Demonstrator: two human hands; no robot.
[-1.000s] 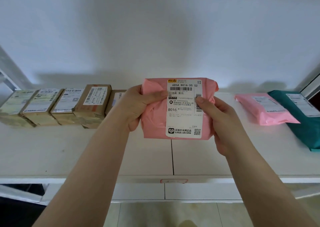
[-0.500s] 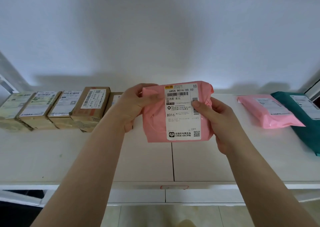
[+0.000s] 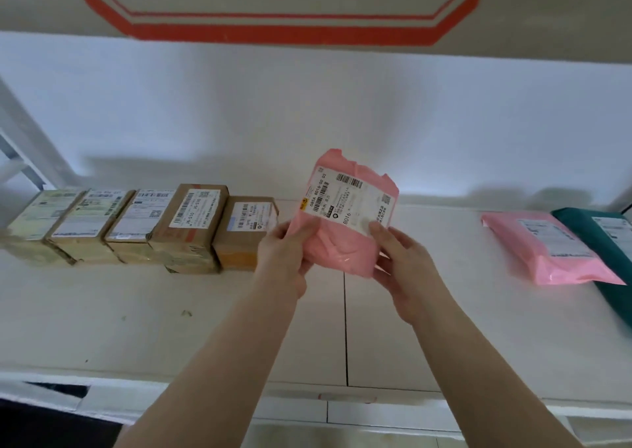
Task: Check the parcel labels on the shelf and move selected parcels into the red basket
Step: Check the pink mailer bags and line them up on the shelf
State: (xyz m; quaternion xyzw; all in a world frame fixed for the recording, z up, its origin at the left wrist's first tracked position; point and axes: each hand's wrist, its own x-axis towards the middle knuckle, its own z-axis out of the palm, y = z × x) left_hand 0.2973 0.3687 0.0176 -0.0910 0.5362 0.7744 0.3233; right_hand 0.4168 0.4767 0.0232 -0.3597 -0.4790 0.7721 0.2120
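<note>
I hold a pink plastic parcel (image 3: 337,246) above the middle of the white shelf (image 3: 171,317). Its white label, marked B016, faces me and is turned sideways and tilted back. My left hand (image 3: 287,252) grips the parcel's lower left edge. My right hand (image 3: 400,259) grips its lower right corner, thumb on the label. The red basket is not in view.
A row of several brown cardboard boxes (image 3: 191,225) with labels stands at the back left. A second pink parcel (image 3: 543,249) and a dark green parcel (image 3: 602,242) lie at the right. The underside of an upper shelf with a red outline (image 3: 280,30) hangs overhead.
Both hands have turned the pink parcel a quarter turn so its label now reads sideways, and moved it farther back over the shelf. My view has tilted upward.
</note>
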